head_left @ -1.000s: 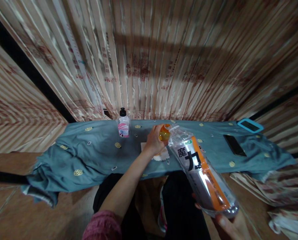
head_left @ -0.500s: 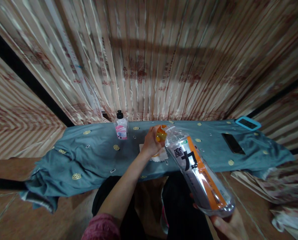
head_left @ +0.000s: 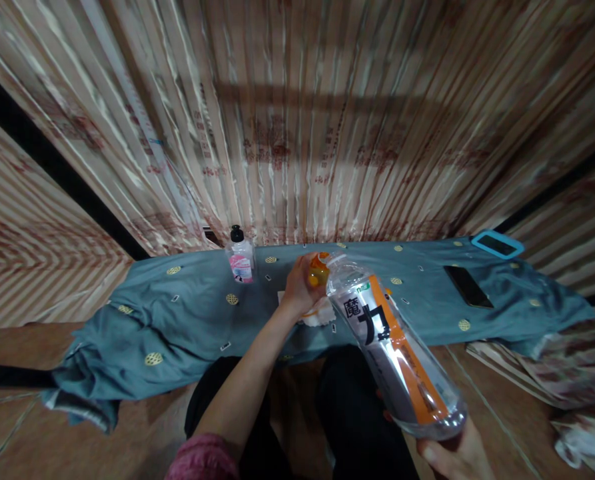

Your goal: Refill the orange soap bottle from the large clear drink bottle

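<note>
Large black characters, 魔力, stand on the silver-and-orange label (head_left: 402, 360) of the clear plastic bottle (head_left: 452, 410); a green mark (head_left: 364, 289) above them and smaller print below are too blurred to read. Chinese characters run down the striped curtain (head_left: 272, 80), illegible, as is the print on the pump-top bottle's pink label (head_left: 240, 265).

Rumpled pink sleeve (head_left: 204, 459), bare forearm (head_left: 251, 380), loose black trousers (head_left: 367, 407)

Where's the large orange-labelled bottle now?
In the head view, the large orange-labelled bottle is right of centre, slanted, held near its base by the right hand, its mouth next to the small amber item in the left hand.
</note>
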`<state>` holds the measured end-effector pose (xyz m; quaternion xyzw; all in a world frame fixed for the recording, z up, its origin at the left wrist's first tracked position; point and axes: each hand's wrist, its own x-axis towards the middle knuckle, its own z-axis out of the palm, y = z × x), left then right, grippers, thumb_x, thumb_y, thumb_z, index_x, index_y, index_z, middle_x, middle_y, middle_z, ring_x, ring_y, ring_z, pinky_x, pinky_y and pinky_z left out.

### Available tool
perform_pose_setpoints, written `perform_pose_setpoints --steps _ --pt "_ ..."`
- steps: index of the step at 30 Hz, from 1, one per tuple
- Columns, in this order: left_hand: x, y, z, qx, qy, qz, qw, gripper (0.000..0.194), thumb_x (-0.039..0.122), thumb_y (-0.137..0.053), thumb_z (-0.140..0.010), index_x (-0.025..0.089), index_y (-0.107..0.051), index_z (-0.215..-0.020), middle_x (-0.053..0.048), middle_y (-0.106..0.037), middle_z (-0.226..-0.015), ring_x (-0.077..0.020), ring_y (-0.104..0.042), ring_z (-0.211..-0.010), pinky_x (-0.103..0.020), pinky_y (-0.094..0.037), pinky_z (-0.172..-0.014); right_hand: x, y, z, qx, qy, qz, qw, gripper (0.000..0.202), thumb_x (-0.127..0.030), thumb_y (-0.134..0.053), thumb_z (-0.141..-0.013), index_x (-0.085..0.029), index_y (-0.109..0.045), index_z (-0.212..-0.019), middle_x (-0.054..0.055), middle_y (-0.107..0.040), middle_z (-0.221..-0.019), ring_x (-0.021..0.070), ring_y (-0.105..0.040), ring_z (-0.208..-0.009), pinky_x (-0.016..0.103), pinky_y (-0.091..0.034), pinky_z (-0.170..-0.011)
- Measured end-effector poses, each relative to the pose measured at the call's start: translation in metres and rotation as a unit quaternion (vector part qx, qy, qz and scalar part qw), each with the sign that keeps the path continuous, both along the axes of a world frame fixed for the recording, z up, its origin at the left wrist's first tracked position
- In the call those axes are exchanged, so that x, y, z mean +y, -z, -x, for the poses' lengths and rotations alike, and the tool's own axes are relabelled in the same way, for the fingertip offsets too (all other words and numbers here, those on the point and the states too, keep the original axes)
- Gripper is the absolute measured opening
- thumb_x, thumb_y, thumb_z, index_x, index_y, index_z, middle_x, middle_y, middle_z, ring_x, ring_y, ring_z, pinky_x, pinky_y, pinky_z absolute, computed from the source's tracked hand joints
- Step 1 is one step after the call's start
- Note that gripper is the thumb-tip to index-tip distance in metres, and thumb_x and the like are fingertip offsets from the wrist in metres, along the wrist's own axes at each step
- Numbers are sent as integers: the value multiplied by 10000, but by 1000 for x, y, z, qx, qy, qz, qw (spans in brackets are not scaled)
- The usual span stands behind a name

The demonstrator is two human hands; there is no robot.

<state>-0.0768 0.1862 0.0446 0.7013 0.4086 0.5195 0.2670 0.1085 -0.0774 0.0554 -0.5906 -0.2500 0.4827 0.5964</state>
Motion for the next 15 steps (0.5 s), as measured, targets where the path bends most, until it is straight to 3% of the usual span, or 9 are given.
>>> perform_pose_setpoints --steps 4,12,15 --pt "0 -1 0 8 -3 9 1000 574 205 -828 -651 216 -609 -1182 -73 -682 -1131 -250 -679 -1042 -394 -561 -919 3 -7 10 -4 13 -2 1000 1085 -552 -956 -430 -269 -490 -1368 58 -799 -953 284 -778 -832 318 -619 -732" --pt "-2 -4 0 8 -4 14 1000 593 202 -833 -637 230 -603 -1183 -70 -683 -1145 -249 -682 -1042 -406 -567 -924 4 -13 17 1 28 -21 999 1025 -554 -939 -479 -271 -504 -1363 60 -794 -950 290 -774 -794 355 -622 -735" --pt "-2 -5 0 14 -2 19 1000 591 200 -826 -645 216 -598 -1190 -78 -682 -1149 -248 -683 -1036 -406 -567 -922 2 -9 12 -17 21 -25 999 879 -551 -921 -529 -282 -565 -1285 46 -794 -961 290 -779 -817 360 -628 -749"
